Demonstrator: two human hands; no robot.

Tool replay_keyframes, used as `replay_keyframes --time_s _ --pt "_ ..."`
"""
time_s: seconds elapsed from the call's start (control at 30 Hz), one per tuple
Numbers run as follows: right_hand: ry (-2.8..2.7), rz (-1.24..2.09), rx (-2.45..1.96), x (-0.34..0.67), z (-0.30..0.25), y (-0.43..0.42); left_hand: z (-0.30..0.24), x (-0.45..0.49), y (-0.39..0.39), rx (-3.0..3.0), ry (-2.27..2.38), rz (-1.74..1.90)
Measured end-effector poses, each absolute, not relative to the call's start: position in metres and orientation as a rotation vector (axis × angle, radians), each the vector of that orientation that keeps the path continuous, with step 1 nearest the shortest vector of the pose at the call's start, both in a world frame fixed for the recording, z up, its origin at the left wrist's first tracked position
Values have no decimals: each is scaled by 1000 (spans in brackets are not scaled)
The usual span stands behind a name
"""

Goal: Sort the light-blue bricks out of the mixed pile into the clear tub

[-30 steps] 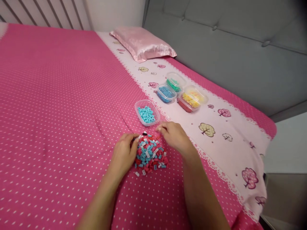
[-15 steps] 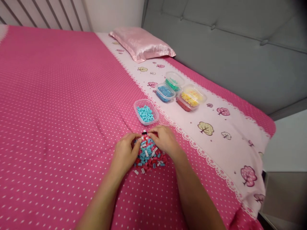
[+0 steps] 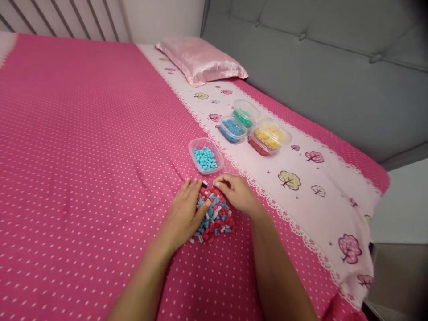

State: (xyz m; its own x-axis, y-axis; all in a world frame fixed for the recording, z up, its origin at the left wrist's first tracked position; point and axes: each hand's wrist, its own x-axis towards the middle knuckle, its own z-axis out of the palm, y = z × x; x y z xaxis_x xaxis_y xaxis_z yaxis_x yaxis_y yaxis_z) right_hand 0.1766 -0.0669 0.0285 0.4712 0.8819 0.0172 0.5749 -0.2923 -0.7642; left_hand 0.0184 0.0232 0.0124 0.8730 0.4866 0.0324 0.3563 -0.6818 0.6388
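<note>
A loose pile of small plastic building bricks (image 3: 219, 214) in red, pink, white and light blue lies on the pink bedspread. My left hand (image 3: 187, 214) rests flat against the pile's left side, fingers stretched out and thumb over the bricks. At the far right edge of the pile, my right hand (image 3: 236, 191) pinches a tiny light blue brick (image 3: 214, 183) between thumb and forefinger. A black brick (image 3: 204, 184) with a white one by it sits at the pile's far edge. Just beyond stands an open clear tub (image 3: 190, 154) holding turquoise bricks (image 3: 205, 159).
Farther right on the white printed band are clear tubs with blue bricks (image 3: 233, 128), green bricks (image 3: 243, 117), yellow bricks (image 3: 266, 139) and red contents (image 3: 257, 146). A pink satin pillow (image 3: 203, 60) lies at the back, near the grey padded headboard (image 3: 301, 80).
My left hand has spread out flat over the pile's left side. My right hand has drawn slightly right and now shows a light blue brick at its fingertips.
</note>
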Motion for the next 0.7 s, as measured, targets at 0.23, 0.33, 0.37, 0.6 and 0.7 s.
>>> replay_keyframes --time_s 0.23,0.33,0.37,0.6,0.7 --pt "-1099 727 -1616 178 7 -63 17 19 24 2316 442 260" --pt "-1068 867 -1500 176 5 -62 19 20 26 2182 434 330" --pt "-1047 900 -1480 175 6 -62 19 20 26 2108 466 359" --pt "-972 876 -1450 173 14 -65 25 25 27 1186 804 675" --pt "-1021 710 -1457 166 20 -64 35 28 26 786 764 708"
